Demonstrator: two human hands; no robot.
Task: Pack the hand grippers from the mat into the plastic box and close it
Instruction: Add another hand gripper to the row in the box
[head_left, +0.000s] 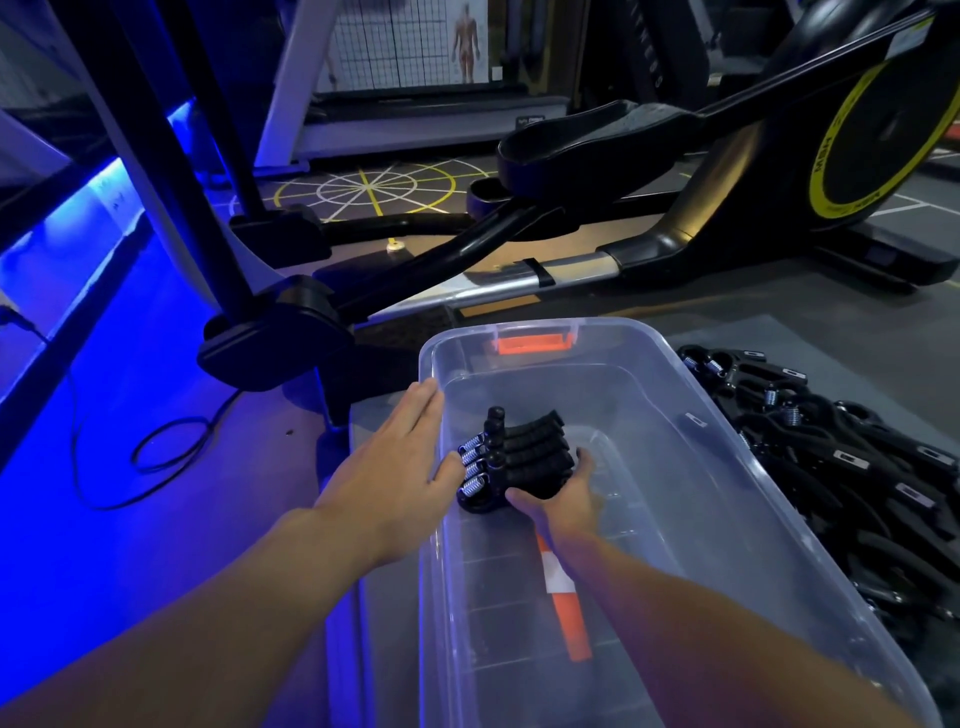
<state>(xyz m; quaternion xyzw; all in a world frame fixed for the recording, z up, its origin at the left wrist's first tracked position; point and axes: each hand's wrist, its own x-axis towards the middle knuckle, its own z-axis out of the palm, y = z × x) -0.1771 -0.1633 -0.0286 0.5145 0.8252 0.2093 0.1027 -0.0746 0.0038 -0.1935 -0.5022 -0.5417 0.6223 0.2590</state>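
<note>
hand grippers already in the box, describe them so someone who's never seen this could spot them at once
Find the clear plastic box in the foreground. Near its left wall the right hand grips a stack of black hand grippers with silver springs. Unlike the loose pile on the mat to the right, these are neatly nested inside the box.

Dim room, blue glow left, wide-angle warp

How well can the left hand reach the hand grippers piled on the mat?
Probably not directly: the left hand is at the left rim of the plastic box, the piled hand grippers right of it, with the right arm between.
</note>
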